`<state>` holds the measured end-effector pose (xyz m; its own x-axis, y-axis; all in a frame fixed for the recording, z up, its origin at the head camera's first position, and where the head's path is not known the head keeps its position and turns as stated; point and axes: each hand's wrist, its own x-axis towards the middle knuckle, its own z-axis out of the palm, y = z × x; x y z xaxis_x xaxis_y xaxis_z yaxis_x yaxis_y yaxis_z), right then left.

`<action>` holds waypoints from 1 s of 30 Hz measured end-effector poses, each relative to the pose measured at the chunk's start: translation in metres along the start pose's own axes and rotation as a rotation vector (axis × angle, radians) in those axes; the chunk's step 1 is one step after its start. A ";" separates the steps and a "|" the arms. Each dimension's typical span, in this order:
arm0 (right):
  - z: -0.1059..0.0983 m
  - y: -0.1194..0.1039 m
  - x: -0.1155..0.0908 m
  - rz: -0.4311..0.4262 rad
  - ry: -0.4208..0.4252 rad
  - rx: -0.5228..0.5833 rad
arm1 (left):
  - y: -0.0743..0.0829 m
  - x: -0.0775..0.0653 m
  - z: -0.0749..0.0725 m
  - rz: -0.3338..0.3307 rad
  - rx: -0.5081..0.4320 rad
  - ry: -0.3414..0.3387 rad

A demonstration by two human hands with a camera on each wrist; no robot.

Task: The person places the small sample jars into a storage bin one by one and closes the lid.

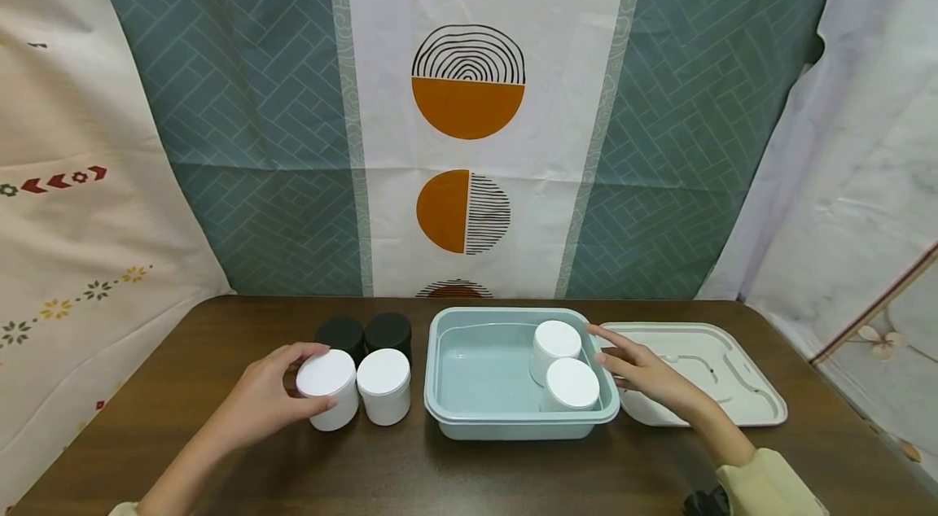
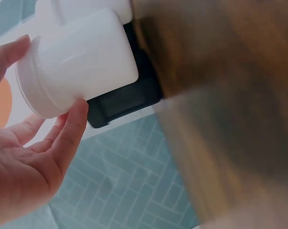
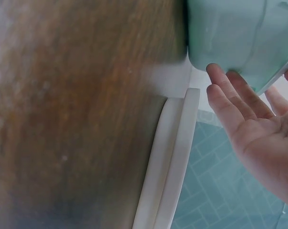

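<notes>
My left hand pinches a white lidded jar between thumb and fingers, around its lid end. In the left wrist view the same jar shows its smooth side, with fingertips against it. Just right of it stands a second white jar. At the right rim of a pale blue-green plastic bin, my right hand has its fingers extended and loosely spread, holding nothing. Inside the bin's right side are two more white jars, one behind and one in front.
Two black-lidded jars stand behind the white pair on the brown table. A white lid lies flat right of the bin, partly under my right hand in the head view. Patterned cloth hangs behind the table.
</notes>
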<state>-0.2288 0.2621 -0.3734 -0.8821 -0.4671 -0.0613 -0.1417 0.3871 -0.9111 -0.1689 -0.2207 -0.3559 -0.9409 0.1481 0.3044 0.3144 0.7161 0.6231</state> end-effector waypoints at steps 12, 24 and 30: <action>0.001 -0.002 0.001 -0.002 -0.001 -0.001 | 0.025 0.003 -0.023 0.113 0.063 0.149; 0.001 -0.003 0.001 0.006 0.008 -0.002 | 0.055 0.018 -0.026 0.170 -0.011 0.225; 0.001 -0.003 0.001 0.007 0.012 -0.008 | 0.072 0.026 -0.018 0.175 -0.095 0.189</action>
<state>-0.2283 0.2595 -0.3712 -0.8883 -0.4550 -0.0628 -0.1392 0.3971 -0.9072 -0.1681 -0.1776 -0.2904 -0.8340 0.1279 0.5367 0.4887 0.6227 0.6111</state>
